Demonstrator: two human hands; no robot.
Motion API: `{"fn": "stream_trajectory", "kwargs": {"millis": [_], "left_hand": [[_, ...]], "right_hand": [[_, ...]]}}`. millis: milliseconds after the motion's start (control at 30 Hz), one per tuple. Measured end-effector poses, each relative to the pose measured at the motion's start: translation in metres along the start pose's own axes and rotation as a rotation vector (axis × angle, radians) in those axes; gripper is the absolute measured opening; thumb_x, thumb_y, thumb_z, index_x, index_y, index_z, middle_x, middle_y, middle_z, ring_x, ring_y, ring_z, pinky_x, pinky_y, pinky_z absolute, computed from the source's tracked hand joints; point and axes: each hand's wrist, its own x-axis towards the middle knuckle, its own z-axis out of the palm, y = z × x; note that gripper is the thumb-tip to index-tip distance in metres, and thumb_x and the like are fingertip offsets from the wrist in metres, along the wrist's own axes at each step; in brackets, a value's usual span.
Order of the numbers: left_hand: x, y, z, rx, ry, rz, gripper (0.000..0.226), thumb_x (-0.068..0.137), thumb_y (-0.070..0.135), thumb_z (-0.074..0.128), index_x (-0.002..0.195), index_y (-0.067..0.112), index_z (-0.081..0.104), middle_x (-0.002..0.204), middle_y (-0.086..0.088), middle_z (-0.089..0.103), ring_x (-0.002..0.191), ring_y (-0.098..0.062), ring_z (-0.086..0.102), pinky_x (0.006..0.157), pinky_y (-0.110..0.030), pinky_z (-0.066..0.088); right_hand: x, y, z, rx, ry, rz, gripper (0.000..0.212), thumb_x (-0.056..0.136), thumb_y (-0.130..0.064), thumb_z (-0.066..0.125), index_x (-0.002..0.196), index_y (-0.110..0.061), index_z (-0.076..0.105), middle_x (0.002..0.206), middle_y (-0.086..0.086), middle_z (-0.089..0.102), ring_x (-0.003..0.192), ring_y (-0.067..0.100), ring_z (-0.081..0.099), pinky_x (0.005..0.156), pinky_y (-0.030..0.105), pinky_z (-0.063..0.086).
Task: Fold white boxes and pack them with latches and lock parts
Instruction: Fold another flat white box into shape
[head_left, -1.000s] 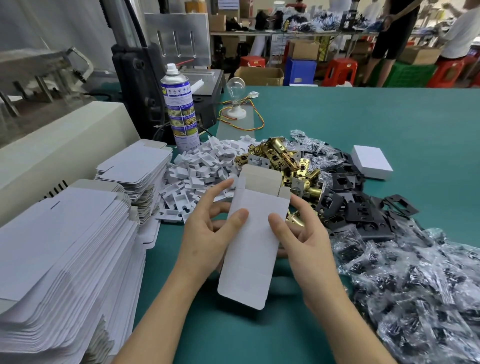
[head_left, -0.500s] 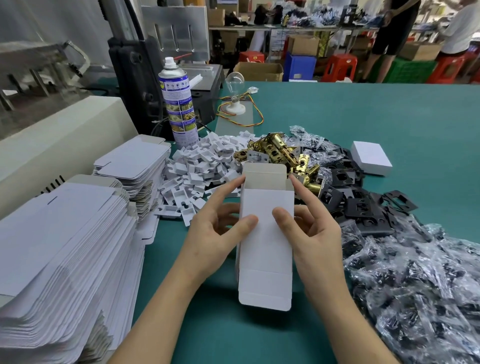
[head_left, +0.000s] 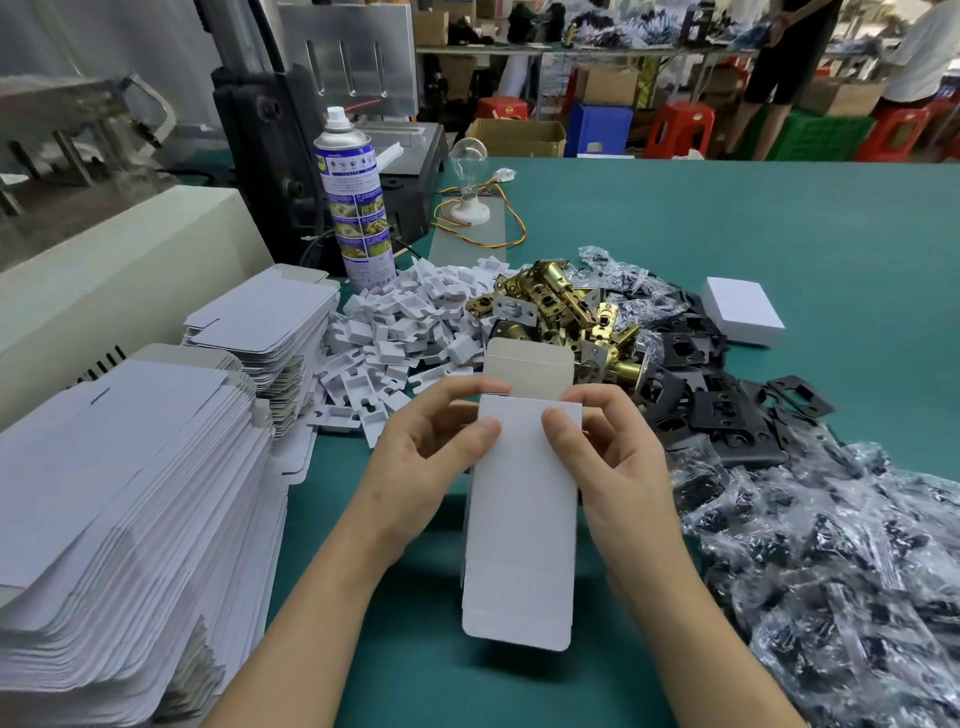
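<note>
**White box (head_left: 521, 519) held between both hands**

The box is held over the near middle of the green table (head_left: 753, 234), with its far flap open and raised. The left hand (head_left: 423, 462) and right hand (head_left: 621, 467) pinch its far corners, thumbs on the near face and fingers curled behind. Brass latches (head_left: 558, 312) lie just beyond it. Flat box blanks (head_left: 114, 493) are stacked at the left.

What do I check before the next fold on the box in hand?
1. Grip: left hand and right hand both pinch the white box, thumbs on its front: ok.
2. Top flap stands open: ok.
3. Bottom flap closed: not ok, it hangs flat.
4. Box squared into a tube: cannot tell.
5. Brass latches lie just behind the box: ok.
</note>
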Motion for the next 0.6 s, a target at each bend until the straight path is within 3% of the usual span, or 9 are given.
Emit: {"fn": "stream_trajectory", "kwargs": {"millis": [333, 500, 600], "left_hand": [[0.006, -0.008, -0.001, 0.033, 0.054, -0.02, 0.013, 0.082, 0.046, 0.069, 0.08, 0.034, 0.072, 0.076, 0.01, 0.066, 0.072, -0.005, 0.06, 0.065, -0.018, 0.052], [0.006, -0.011, -0.001, 0.066, 0.062, 0.036, 0.013, 0.084, 0.042, 0.069, 0.077, 0.032, 0.07, 0.082, 0.009, 0.064, 0.08, -0.008, 0.058, 0.072, -0.019, 0.049], [0.006, -0.012, 0.0, 0.104, 0.081, 0.041, 0.014, 0.084, 0.044, 0.069, 0.083, 0.031, 0.073, 0.1, 0.001, 0.072, 0.095, -0.021, 0.065, 0.082, -0.031, 0.05]], "right_hand": [[0.0, 0.003, 0.001, -0.06, -0.034, 0.04, 0.018, 0.092, -0.038, 0.068, 0.092, -0.021, 0.063, 0.083, 0.001, 0.066, 0.071, 0.012, 0.06, 0.058, 0.025, 0.05], [0.0, 0.003, -0.001, -0.039, 0.012, 0.073, 0.017, 0.088, -0.037, 0.072, 0.098, -0.023, 0.069, 0.091, 0.004, 0.074, 0.076, 0.013, 0.067, 0.064, 0.033, 0.058], [0.0, 0.003, -0.001, -0.029, 0.024, 0.073, 0.016, 0.088, -0.037, 0.073, 0.098, -0.024, 0.07, 0.093, 0.003, 0.074, 0.077, 0.011, 0.066, 0.065, 0.03, 0.057]]}}
